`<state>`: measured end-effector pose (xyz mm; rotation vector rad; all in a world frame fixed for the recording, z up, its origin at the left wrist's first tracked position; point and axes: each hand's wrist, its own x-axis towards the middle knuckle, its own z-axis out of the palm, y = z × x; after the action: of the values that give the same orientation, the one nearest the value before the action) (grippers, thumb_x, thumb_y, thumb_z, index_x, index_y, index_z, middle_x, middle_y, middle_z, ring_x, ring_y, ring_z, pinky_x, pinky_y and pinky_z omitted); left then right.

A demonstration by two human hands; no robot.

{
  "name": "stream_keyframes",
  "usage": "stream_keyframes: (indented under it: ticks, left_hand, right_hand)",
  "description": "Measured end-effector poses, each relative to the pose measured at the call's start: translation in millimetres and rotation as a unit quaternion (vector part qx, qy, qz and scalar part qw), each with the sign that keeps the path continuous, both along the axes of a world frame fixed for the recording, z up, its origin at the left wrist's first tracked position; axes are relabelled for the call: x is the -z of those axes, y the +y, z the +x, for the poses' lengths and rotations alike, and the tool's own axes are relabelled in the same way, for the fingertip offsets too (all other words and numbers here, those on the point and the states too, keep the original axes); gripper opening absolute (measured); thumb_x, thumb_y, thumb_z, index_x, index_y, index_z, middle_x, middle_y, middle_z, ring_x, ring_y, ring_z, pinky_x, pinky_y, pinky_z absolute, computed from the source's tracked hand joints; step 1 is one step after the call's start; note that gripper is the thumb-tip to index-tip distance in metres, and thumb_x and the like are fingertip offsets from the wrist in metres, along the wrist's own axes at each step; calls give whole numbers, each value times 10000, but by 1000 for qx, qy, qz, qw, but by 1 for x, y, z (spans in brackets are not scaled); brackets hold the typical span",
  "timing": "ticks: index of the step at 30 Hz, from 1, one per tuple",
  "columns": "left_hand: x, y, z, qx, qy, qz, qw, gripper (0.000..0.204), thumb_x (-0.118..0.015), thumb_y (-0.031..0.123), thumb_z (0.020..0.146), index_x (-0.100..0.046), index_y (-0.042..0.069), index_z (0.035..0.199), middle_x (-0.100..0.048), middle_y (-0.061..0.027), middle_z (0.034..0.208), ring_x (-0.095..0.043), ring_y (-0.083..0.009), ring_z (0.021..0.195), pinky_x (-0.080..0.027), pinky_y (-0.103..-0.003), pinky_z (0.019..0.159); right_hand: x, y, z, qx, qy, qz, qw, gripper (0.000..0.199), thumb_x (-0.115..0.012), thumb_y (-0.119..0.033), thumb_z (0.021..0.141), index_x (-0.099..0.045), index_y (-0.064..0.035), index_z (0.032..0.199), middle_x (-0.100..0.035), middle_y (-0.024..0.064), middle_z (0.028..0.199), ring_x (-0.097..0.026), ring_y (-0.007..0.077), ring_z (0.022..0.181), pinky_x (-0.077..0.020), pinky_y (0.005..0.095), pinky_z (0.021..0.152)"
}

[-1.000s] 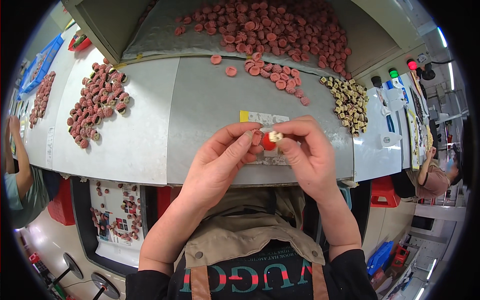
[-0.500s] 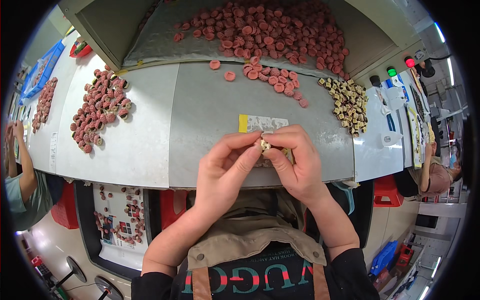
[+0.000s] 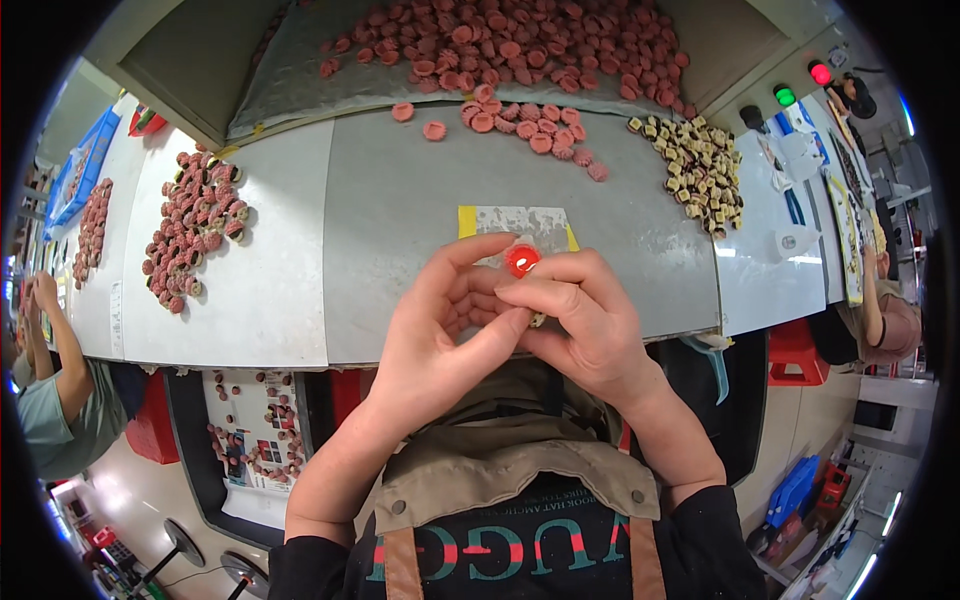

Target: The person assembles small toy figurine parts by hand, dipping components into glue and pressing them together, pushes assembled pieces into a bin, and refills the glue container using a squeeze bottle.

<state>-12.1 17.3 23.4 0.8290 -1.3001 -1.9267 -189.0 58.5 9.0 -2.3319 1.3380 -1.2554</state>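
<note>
Red cap (image 3: 521, 260), small and round, sits pinched between the fingertips of both your hands, held just above the near edge of the grey counter (image 3: 400, 220). Your left hand (image 3: 450, 325) curls around from the left, its index finger arching over the top of the cap and its thumb pressed against your other hand. Your right hand (image 3: 585, 320) grips from the right, fingers bent and closed; a small pale piece (image 3: 538, 320) peeks out beneath its fingers, too hidden to identify. Both hands are closed on what they hold.

Directly behind the cap, a pale label with yellow tape edges (image 3: 515, 222) lies flat on the counter. Toward the far edge, a large heap of pinkish-red caps (image 3: 520, 40) fills a sloped tray, with a few spilling onto the counter. Near the far right corner lies a pile of cream and dark pieces (image 3: 700, 170). On the white counter section to your left lies a cluster of red and dark assembled pieces (image 3: 190, 230). Another person's arm (image 3: 60, 340) shows at the left edge.
</note>
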Motion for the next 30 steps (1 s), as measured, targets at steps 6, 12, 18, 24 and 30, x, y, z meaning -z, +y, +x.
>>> stream_keyframes:
  ticks: [6,12,18,24,30]
  left_hand:
    - [19,10,-17,-70,-70,-218,971,607,-717,-16,772,-446,11,1315,-627,-87,951,-653,-116,809,-543,-242,719]
    - [25,14,-35,-32,-104,-196,975,585,-651,-70,801,-403,6,1325,-565,-64,956,-594,-97,886,-512,-221,778]
    - [19,17,-30,-90,-163,-281,942,495,-721,-1,776,-529,43,1229,-623,-53,897,-627,-103,741,-528,-248,674]
    - [4,-44,49,-189,-481,-427,742,199,-640,45,842,-644,33,1041,-610,-96,966,-587,-268,869,-490,-348,773]
    - [-6,-89,53,-162,-463,-584,647,304,-657,105,839,-616,52,1134,-563,-143,1146,-527,-309,1064,-414,-390,940]
  right_hand:
    - [15,-1,1,53,-49,27,997,398,-844,-62,634,-628,-67,968,-586,58,919,-596,205,805,-503,295,629]
    - [20,-1,-20,38,-57,30,997,392,-815,-10,620,-615,-65,952,-597,55,868,-604,226,786,-507,312,629]
    - [1,6,-26,50,6,45,998,406,-791,-107,687,-595,-78,1042,-588,92,1022,-599,281,899,-508,368,722]
    - [-13,32,-128,342,55,126,930,425,-730,-166,804,-569,-88,1190,-539,126,1112,-568,274,914,-494,333,751]
    - [-12,2,-163,352,84,87,928,343,-664,-171,877,-568,-97,1198,-547,133,1082,-582,300,902,-492,367,786]
